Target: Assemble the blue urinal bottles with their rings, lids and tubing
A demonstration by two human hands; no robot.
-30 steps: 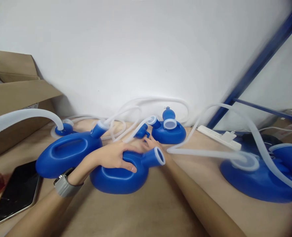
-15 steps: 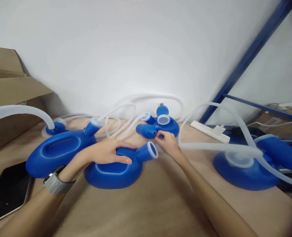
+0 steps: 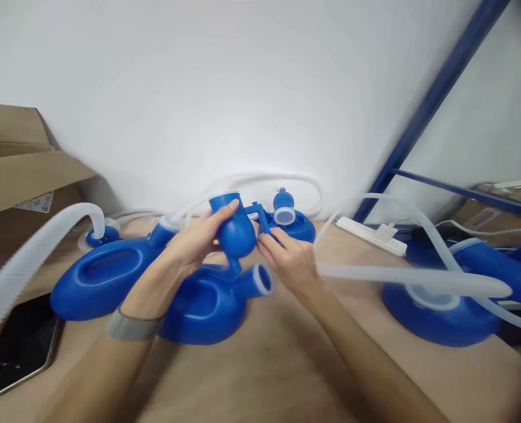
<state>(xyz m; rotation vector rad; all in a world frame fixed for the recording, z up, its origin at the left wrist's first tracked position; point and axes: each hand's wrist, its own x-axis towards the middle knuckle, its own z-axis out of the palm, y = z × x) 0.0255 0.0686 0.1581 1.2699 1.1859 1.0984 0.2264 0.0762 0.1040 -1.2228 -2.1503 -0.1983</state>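
Note:
My left hand (image 3: 201,238) is closed around a blue plastic cup (image 3: 237,232), rounded at the bottom with a narrow ribbed spout pointing down. Close beside it, my right hand (image 3: 289,258) pinches a thin bent blue strip (image 3: 260,216) with a small knob on it. The strip's far end meets the cup's side; whether it is attached there I cannot tell. Just below the hands sits a blue bottle (image 3: 207,320) with a moulded handle and a white-rimmed open neck angled right. Farther left lies another blue bottle (image 3: 97,288) of the same shape.
Behind my right hand stands another blue bottle, with a similar cup (image 3: 282,200) by it. White hoses (image 3: 401,279) run along the table. At right are a blue bottle (image 3: 440,323) and a power strip (image 3: 368,234). A phone (image 3: 20,346) and cardboard box (image 3: 31,173) are at left.
My left hand has left the near bottle and now holds the cup, lifted and turned spout-down. My right hand has shifted slightly left and nearer, holding the bent strip. The left hose has swung.

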